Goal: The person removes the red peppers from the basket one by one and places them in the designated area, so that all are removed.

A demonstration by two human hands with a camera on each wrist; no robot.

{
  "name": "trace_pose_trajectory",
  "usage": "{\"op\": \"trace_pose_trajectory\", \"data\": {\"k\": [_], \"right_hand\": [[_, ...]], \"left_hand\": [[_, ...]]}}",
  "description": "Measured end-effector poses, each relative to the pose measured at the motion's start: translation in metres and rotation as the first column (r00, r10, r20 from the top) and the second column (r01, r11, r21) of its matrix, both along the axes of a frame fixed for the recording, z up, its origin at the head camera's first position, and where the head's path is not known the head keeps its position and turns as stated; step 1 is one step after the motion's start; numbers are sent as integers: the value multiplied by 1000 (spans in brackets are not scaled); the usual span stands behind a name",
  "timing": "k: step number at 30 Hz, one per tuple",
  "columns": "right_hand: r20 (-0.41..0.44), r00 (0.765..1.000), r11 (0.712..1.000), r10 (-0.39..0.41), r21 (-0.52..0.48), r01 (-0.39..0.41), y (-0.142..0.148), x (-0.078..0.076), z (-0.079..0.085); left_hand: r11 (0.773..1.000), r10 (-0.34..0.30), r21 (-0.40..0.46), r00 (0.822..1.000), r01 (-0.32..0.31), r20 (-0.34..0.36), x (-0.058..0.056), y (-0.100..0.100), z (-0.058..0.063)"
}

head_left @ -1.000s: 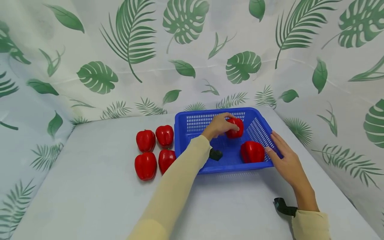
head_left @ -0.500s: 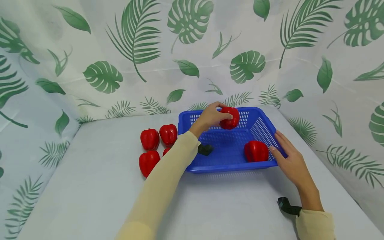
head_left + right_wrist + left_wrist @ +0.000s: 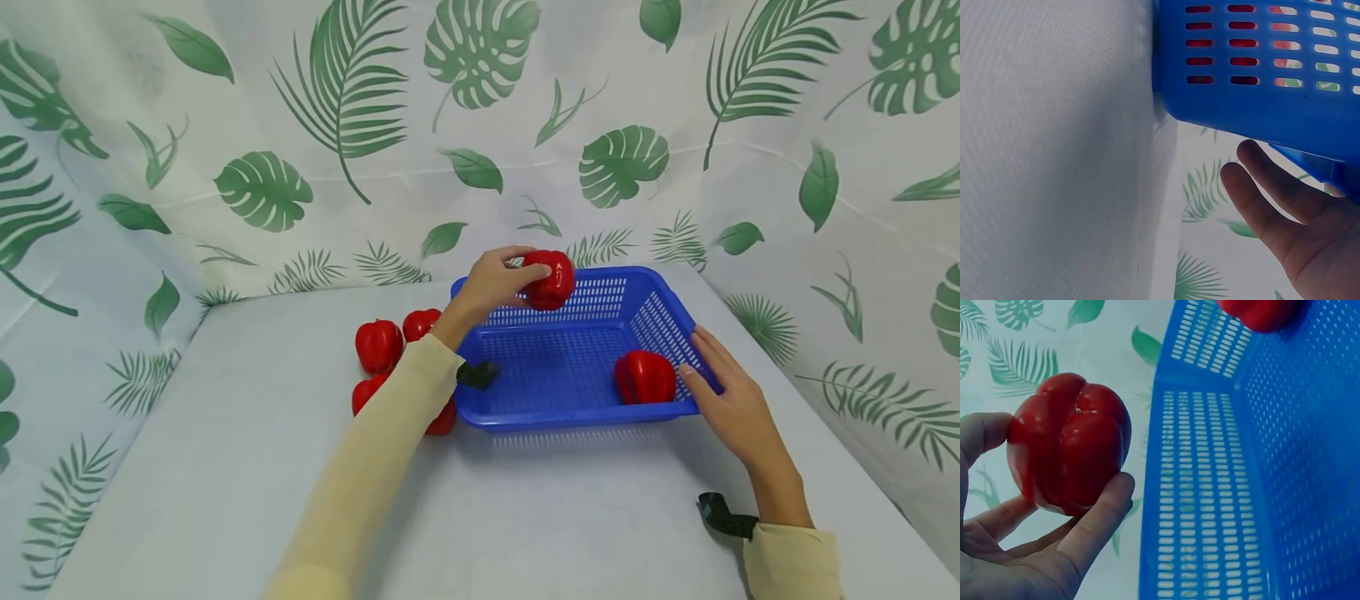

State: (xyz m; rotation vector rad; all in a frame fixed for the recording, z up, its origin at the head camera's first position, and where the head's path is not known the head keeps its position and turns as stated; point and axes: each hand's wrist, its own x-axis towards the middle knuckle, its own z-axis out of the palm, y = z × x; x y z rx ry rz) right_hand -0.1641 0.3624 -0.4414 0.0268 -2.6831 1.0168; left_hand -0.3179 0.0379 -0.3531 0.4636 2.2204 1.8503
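My left hand [image 3: 489, 285] grips a red bell pepper [image 3: 551, 282] by its sides, raised above the back left part of a blue basket [image 3: 577, 416]. In the left wrist view the bell pepper [image 3: 1072, 444] sits between thumb and fingertips, its lobed end showing, to the left of the basket wall. A second bell pepper [image 3: 645, 377] lies in the basket's front right corner. My right hand [image 3: 733, 410] holds the right rim, thumb over the inner side and fingers outside. Two straight fingers of the right hand [image 3: 1297, 219] stand apart from the wall in the right wrist view.
Several red bell peppers [image 3: 378, 346] stand grouped on the white table [image 3: 225, 433] left of the basket, partly hidden by my left sleeve [image 3: 375, 450]. A leaf-patterned curtain [image 3: 495, 200] hangs behind and at both sides.
My left hand has lifted its bell pepper out from the back of the basket and carried it up and left. My right hand stays on the rim.
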Motion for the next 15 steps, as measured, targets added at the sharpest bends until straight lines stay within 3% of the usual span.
{"op": "trace_pose_trajectory", "data": {"k": [15], "right_hand": [[17,1000,1000,0,3,0,0,-3,0]], "left_hand": [[996,47,83,999,-45,-22,4,-65,4]]}}
